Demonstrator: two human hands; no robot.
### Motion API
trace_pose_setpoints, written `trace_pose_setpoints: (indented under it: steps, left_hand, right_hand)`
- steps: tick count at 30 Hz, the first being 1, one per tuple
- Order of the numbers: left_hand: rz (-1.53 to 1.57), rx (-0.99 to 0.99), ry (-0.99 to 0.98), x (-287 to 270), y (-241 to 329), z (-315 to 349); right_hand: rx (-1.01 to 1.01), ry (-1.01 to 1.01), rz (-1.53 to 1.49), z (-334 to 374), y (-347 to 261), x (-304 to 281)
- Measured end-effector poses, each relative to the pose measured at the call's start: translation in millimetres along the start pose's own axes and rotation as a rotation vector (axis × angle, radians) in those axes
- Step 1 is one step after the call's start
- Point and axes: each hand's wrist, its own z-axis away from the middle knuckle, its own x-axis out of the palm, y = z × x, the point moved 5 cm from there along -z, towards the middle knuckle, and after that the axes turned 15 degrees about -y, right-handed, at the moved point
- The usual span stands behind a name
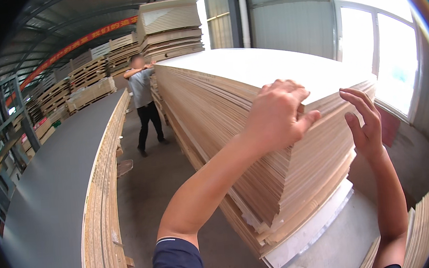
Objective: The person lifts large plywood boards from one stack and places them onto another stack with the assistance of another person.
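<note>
Your left hand (276,113) is gripping a white-faced top board (270,68) on a stack of boards (236,147) showing pale tan striped edges. At nine o'clock a dark grey sheet (56,188) is topping a straw-coloured pile. At eleven o'clock a red banner (79,42) is hanging; a co-worker (144,102) is wearing grey and black.
</note>
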Motion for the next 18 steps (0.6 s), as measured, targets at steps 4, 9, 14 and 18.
trace_pose_setpoints:
  steps: [4,9,14,18]
  left_hand:
    - [-0.11,-0.084,-0.255,15.1,-4.5,-24.6]
    - [-0.199,-0.372,-0.559,21.3,-6.4,-42.3]
    - [-0.198,-0.235,-0.53,9.6,-7.6,-39.6]
    - [-0.204,-0.151,-0.53,3.1,-2.3,-40.1]
  right_hand:
    - [-0.095,-0.068,0.022,-10.0,37.9,14.7]
    - [-0.158,-0.075,-0.09,-14.3,87.7,37.4]
    - [-0.19,-0.007,-0.176,-26.9,116.8,45.7]
    - [-0.258,0.033,-0.23,-34.4,130.1,49.4]
